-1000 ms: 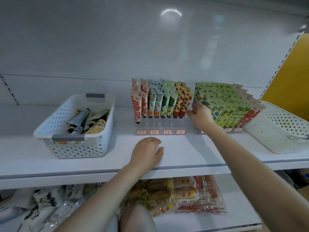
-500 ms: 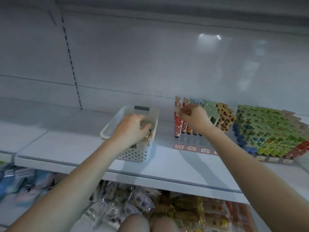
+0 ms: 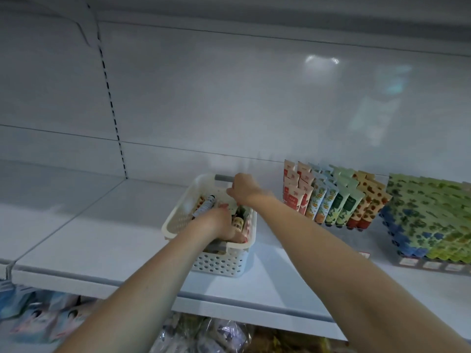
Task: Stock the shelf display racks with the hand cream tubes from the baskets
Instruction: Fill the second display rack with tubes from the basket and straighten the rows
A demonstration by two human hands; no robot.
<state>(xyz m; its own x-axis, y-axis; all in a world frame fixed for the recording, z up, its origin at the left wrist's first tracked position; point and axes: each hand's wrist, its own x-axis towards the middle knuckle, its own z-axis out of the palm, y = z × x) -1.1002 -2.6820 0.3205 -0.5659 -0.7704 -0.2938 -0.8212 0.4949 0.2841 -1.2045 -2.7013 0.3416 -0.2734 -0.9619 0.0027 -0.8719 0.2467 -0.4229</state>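
Note:
A white perforated basket (image 3: 221, 262) stands on the shelf with several loose hand cream tubes (image 3: 205, 206) lying in it. My left hand (image 3: 216, 224) reaches down into the basket among the tubes, and its fingertips are hidden by them. My right hand (image 3: 243, 189) hovers over the basket's far end by the grey handle, fingers bent downward and blurred. To the right stands a clear display rack (image 3: 331, 200) with rows of upright red, blue, green and orange tubes. Further right a second rack (image 3: 430, 217) is packed with green and blue tubes.
The white shelf board (image 3: 102, 240) stretches bare to the left of the basket. Price labels (image 3: 430, 264) line the front of the right rack. Bagged goods (image 3: 198, 337) fill the shelf below, and a shelf panel hangs above.
My right hand left the tubes in the middle rack and moved left over the basket. My left hand went from the shelf edge into the basket and stays there. The view shifted left and closer.

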